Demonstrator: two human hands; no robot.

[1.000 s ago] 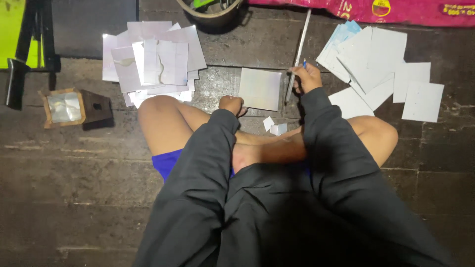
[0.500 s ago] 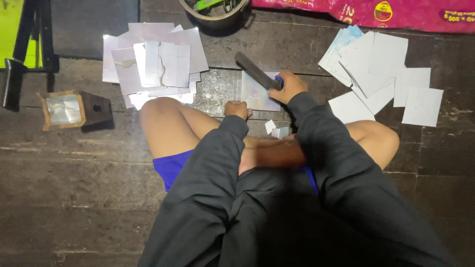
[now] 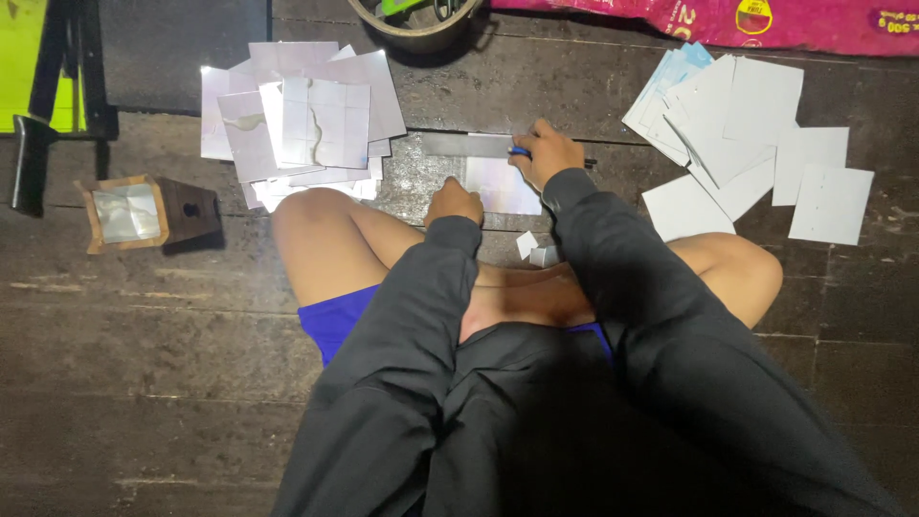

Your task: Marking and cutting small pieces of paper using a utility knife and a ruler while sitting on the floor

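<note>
ruler flat across the sheet, both hands down on it

at far left a small wooden box (image 3: pixel 144 213) lies on its side on the dark plank floor (image 3: pixel 144 383), its open mouth lined with something shiny. next to it a loose pile of pale sheets (image 3: pixel 306 120) spreads above the person's left knee, overlapping at odd angles. at the top edge sits a round bowl (image 3: pixel 421 29).

in the middle, one pale sheet (image 3: pixel 503 187) lies on the floor in front of the crossed legs. the left hand (image 3: pixel 453 202) rests on its near left corner, fingers curled under, pressing down and closed on nothing that can be seen. along the sheet's far edge lies a ruler (image 3: pixel 469 145), a thin, flat, grey metal strip. its long axis runs left to right, almost level in the view, one end pointing toward the pile and the other hidden under the right hand (image 3: pixel 546 153). that hand's grip is closed on a blue-handled tool (image 3: pixel 520 150), too small to tell what kind, held against the ruler. two small paper scraps (image 3: pixel 536 251) lie near the shins.

at right, a second spread of cut sheets (image 3: pixel 747 144) fans out, and a pink bag (image 3: pixel 766 19) runs along the top.
</note>
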